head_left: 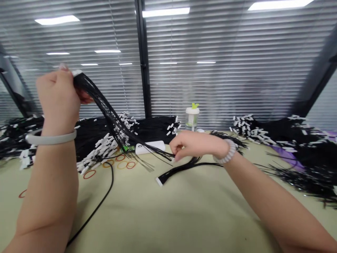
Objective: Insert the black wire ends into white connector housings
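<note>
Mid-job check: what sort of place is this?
Probably a cable-assembly workbench in an office: heaps of black wire harnesses with white connectors, loose rubber bands on the table, and a blind-covered glass partition behind.

You faced closed grey blinds (237,70) split by a dark post (143,70). Ceiling lights (165,11) reflected above your pale green table (171,218).

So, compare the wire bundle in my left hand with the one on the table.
The held bundle is raised, strands fanning taut from left hand to right hand; the table bundle lies slack. The held bundle's white connector sits in the fist; the table bundle's rests on the table. Both are black.
</note>
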{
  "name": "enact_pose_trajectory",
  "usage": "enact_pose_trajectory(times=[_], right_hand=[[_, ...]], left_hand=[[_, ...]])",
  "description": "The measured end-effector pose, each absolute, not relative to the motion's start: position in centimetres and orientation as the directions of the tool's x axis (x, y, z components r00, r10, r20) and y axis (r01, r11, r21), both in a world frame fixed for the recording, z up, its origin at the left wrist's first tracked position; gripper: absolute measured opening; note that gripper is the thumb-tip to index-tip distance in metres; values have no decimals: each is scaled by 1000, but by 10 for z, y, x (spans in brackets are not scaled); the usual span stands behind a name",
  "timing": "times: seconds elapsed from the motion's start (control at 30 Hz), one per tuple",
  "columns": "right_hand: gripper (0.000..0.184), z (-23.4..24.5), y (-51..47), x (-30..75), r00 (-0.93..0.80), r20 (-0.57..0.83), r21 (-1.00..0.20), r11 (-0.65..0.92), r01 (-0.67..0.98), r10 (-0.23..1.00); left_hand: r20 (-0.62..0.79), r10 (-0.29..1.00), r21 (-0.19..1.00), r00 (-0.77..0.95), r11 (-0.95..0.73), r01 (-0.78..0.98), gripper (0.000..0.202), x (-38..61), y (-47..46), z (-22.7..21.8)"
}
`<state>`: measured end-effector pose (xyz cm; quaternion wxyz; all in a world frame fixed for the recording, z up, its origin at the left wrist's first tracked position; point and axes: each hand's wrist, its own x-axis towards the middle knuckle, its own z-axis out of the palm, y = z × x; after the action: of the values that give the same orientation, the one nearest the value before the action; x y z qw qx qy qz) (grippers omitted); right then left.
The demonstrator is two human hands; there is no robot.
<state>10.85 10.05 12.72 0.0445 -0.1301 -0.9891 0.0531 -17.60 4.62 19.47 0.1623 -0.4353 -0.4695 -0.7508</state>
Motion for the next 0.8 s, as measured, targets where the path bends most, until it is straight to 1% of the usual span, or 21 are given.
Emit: enact_pose_trajectory(times=[0.07, 0.17, 0.23, 0.37, 0.43, 0.5, 0.53, 0.57, 0.63, 0.7, 0.8], right_hand=[[28, 139, 100, 122, -955, 42, -188, 942, 280, 292], [27, 152, 102, 140, -933, -15, -302, 888, 346, 359], [27, 158, 106, 151, -918, -37, -336, 861, 382, 394], [24, 165, 111, 169, -914, -38, -421, 824, 380, 403], [22, 167, 108, 174, -907, -16, -490, 787, 374, 421], [20, 169, 105, 175, -879, 65, -558, 747, 360, 472], [19, 169, 103, 176, -853, 135, -591, 732, 339, 505], [19, 169, 102, 175, -814, 222, -620, 722, 307, 536], [22, 168, 103, 174, -688, 425, -658, 723, 211, 588], [26, 167, 107, 174, -518, 587, -680, 726, 103, 623], [27, 168, 114, 174, -302, 710, -676, 736, -38, 637]], left_hand=[[813, 194, 569, -549, -465, 678, 37, -175, 47, 193], [812, 304, 584, -499, -393, 711, 34, -172, 45, 190], [804, 370, 586, -466, -352, 730, 33, -169, 41, 187], [791, 492, 562, -364, -349, 750, 35, -168, 35, 184], [782, 498, 574, -375, -340, 745, 35, -168, 35, 184], [770, 467, 605, -435, -319, 729, 34, -169, 38, 185], [766, 452, 616, -457, -316, 721, 33, -170, 40, 186], [765, 442, 623, -468, -325, 711, 32, -170, 42, 186], [743, 461, 656, -485, -357, 665, 30, -171, 45, 187], [686, 522, 718, -506, -372, 589, 27, -170, 46, 188], [580, 666, 797, -469, -345, 495, 19, -164, 41, 190]])
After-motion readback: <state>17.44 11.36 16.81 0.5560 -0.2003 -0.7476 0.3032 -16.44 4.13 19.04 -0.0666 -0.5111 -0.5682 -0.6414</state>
